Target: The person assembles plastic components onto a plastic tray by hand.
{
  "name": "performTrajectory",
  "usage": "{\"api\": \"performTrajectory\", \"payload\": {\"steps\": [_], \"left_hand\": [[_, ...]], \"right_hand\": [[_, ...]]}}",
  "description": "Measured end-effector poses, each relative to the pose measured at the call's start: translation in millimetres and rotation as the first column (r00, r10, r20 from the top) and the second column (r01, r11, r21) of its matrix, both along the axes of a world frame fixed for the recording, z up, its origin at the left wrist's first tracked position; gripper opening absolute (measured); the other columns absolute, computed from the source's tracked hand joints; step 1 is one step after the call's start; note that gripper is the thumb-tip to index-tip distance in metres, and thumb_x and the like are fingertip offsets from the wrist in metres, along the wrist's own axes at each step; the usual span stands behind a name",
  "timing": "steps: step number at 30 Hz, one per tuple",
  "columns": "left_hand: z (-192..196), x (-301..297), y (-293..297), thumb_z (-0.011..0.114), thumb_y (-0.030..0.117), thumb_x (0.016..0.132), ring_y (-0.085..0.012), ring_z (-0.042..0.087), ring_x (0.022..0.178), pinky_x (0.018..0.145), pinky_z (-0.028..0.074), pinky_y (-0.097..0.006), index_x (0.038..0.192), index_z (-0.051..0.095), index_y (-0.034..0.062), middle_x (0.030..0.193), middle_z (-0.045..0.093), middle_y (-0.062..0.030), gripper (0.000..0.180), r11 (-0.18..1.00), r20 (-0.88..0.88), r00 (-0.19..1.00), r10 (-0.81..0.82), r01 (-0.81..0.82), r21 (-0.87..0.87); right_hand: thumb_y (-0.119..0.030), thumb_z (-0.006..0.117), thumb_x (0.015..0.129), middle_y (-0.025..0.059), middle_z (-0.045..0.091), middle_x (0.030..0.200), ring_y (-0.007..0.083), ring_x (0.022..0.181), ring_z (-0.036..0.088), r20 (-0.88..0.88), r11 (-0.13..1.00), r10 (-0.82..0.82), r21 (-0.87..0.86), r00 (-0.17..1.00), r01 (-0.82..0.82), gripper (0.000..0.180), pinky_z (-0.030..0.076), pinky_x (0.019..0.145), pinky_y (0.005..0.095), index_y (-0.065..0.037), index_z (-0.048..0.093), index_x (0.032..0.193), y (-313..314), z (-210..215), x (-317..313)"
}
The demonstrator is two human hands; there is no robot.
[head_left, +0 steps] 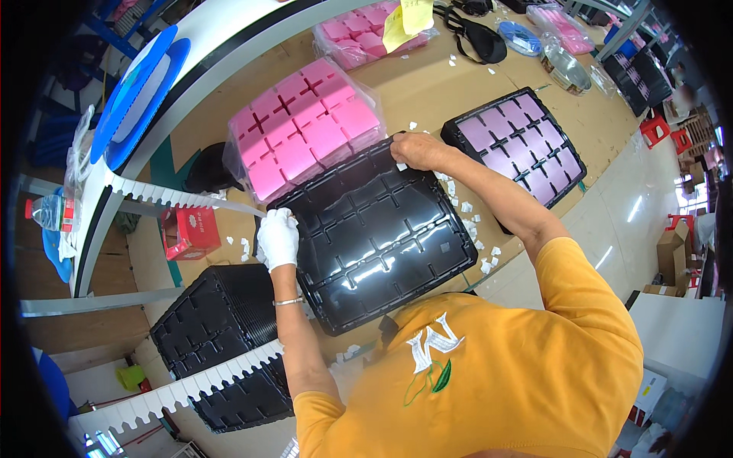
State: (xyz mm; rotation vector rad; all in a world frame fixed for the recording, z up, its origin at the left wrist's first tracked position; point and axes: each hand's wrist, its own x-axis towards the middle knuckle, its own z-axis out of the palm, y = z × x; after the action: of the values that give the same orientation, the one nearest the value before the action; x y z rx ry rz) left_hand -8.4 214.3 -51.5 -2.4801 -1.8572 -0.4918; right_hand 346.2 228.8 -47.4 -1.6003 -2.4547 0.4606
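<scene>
At the far left, a water bottle (47, 211) with a red band lies by the white curved bench edge, below a pair of blue discs (137, 91). Lower down, a stack of black compartment trays (217, 336) sits beside your left forearm, with white toothed strips crossing in front of it. Just above that stack a small red box (191, 231) rests on the cardboard-covered table (427, 84).

Your left hand (278, 239), in a white glove, is closed on the left edge of the empty black tray (374, 233), pinching its rim. That tray lies flat in the middle of the table, right in front of you, its glossy dividers catching the light. Its upper left corner touches a bagged block of pink foam squares (304, 126), which lies just behind it.

Your right hand (418, 149), bare, grips the tray's far edge near its top right corner, fingers curled over the rim. Small white scraps (467, 221) are scattered along the tray's right side.

Further right, a second black tray filled with purple squares (523, 143) sits just beside your right forearm, apart from the tray you hold. Behind it, at the back of the table, lie another bag of pink foam (365, 29) with yellow notes on it and a black pouch (479, 40).
</scene>
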Motion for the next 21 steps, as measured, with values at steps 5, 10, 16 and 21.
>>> {"api": "performTrajectory", "payload": {"steps": [5,10,16,21], "left_hand": [[0.7,1.6,2.2,0.058,0.013,0.079,-0.0294,0.059,0.081,0.073,0.048,-0.040,0.083,0.065,0.0090,0.083,0.060,-0.0104,0.009,1.000,-0.040,0.999,0.009,-0.009,-0.001],[-1.8,-2.1,0.8,0.057,0.012,0.078,-0.0296,0.059,0.080,0.071,0.048,-0.041,0.082,0.064,0.0087,0.083,0.060,-0.0104,0.009,1.000,-0.046,0.999,-0.002,0.003,0.023],[1.3,0.4,-1.0,0.060,0.010,0.078,-0.0304,0.059,0.082,0.075,0.047,-0.040,0.084,0.064,0.0068,0.083,0.061,-0.0119,0.008,1.000,-0.056,0.998,0.011,-0.012,-0.015],[2.3,1.6,1.1,0.059,0.010,0.079,-0.0306,0.059,0.081,0.074,0.048,-0.040,0.084,0.064,0.0058,0.083,0.061,-0.0122,0.008,1.000,-0.064,0.998,-0.009,0.009,0.001]], "right_hand": [[-0.007,0.060,0.078,0.0112,0.056,0.091,0.0299,0.095,0.056,0.069,0.999,-0.019,0.052,0.997,0.015,0.006,0.045,0.081,0.0393,-0.005,0.059,0.083,3.5,-9.0,1.9],[-0.014,0.058,0.080,0.0128,0.058,0.095,0.0315,0.095,0.057,0.027,0.999,0.036,0.005,0.999,-0.036,0.009,0.046,0.081,0.0404,-0.007,0.062,0.083,1.2,0.0,2.4],[-0.014,0.057,0.079,0.0129,0.059,0.095,0.0312,0.095,0.058,0.109,0.994,0.003,-0.108,0.994,0.009,0.009,0.047,0.081,0.0405,-0.007,0.062,0.084,3.3,8.9,-2.7],[-0.007,0.066,0.073,0.0089,0.057,0.091,0.0287,0.093,0.058,0.077,0.996,-0.054,-0.070,0.996,0.060,0.011,0.046,0.079,0.0388,-0.007,0.059,0.082,3.2,-0.8,-1.5]]}}
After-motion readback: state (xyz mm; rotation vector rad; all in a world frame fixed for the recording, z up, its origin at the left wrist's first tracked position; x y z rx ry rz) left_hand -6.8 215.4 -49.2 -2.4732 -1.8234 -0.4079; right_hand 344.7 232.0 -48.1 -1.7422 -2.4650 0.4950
